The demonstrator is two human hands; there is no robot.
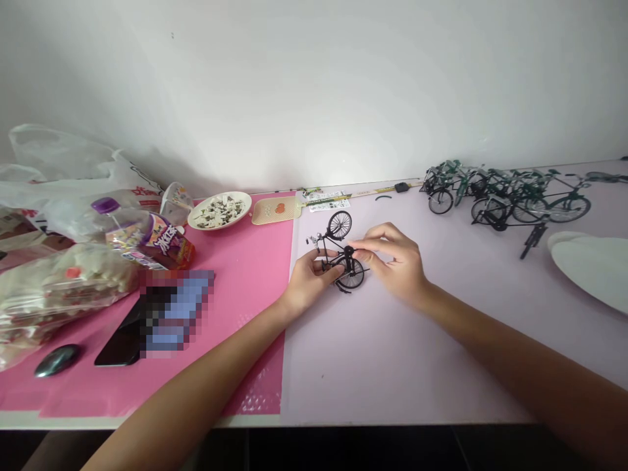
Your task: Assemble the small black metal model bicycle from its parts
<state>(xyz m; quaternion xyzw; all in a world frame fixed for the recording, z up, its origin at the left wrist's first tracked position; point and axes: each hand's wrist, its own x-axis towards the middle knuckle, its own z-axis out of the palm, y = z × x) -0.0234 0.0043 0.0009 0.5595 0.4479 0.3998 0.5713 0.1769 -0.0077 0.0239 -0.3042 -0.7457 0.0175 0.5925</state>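
Note:
A small black model bicycle [339, 226] is held tilted above the pale part of the table, front wheel pointing away from me. My left hand [310, 282] grips it around the saddle and rear wheel, thumb pressed against the frame. My right hand [396, 261] pinches with thumb and forefinger at the crank area, on the bicycle's right side. Whether a tiny part sits between those right fingertips is too small to make out.
Several dark green and black model bicycles [554, 196] stand at the back right, near a white plate [596, 261]. A plate of white-and-dark pieces [195, 219], drink bottle [164, 245], phone [122, 330], mouse [57, 360] and plastic bags [63, 170] lie left. A fly swatter [277, 210] lies behind.

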